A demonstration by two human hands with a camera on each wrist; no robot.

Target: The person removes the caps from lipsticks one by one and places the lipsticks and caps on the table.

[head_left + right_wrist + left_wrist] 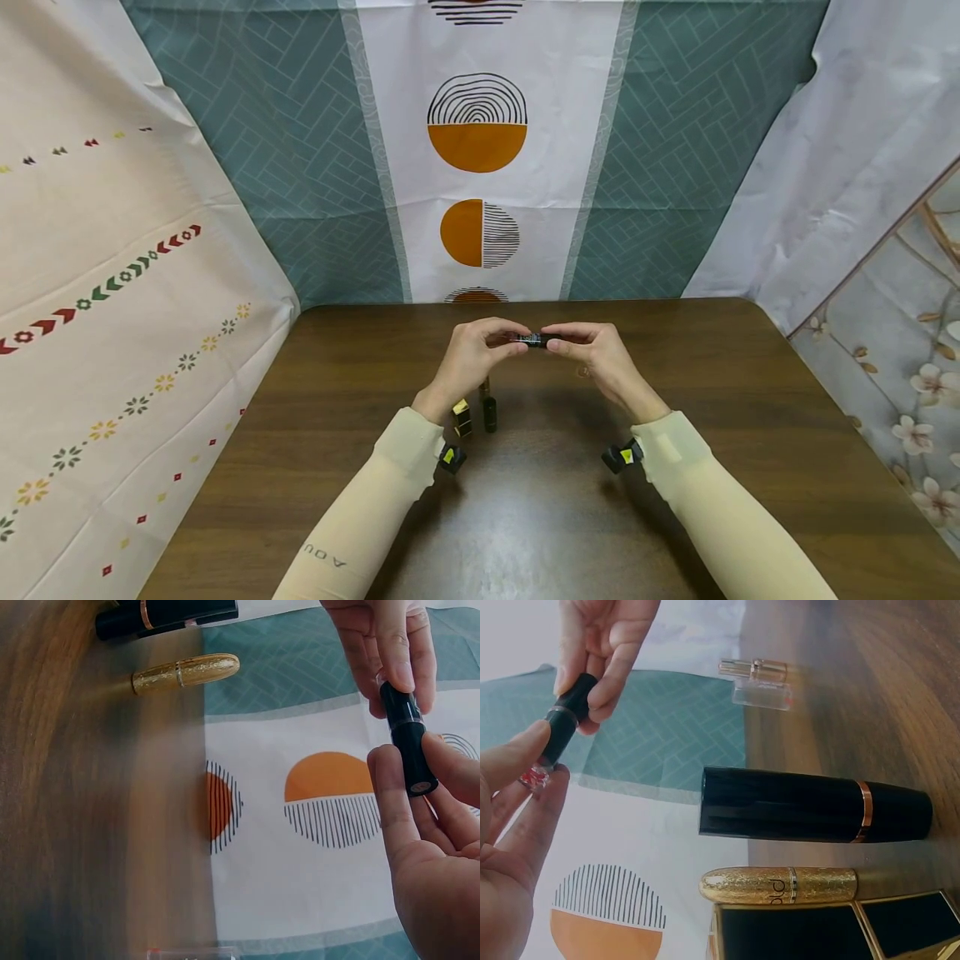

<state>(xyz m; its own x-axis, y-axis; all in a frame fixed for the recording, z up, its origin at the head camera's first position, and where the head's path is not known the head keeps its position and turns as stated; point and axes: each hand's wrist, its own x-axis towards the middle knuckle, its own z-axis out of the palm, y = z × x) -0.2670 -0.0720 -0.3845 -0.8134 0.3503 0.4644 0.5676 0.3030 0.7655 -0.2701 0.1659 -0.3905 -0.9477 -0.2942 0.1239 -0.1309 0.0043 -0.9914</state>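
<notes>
Your left hand and right hand pinch opposite ends of one black lipstick, held level above the desk

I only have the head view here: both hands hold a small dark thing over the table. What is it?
Observer: A black lipstick tube, held level between the left hand and the right hand.
Reviewer: What stands by the left wrist?
Observer: The left wrist view shows a black lipstick with a gold band on the table.
Reviewer: Anything else there?
Observer: A gold glitter lipstick beside it, and a small clear bottle farther off.
</notes>
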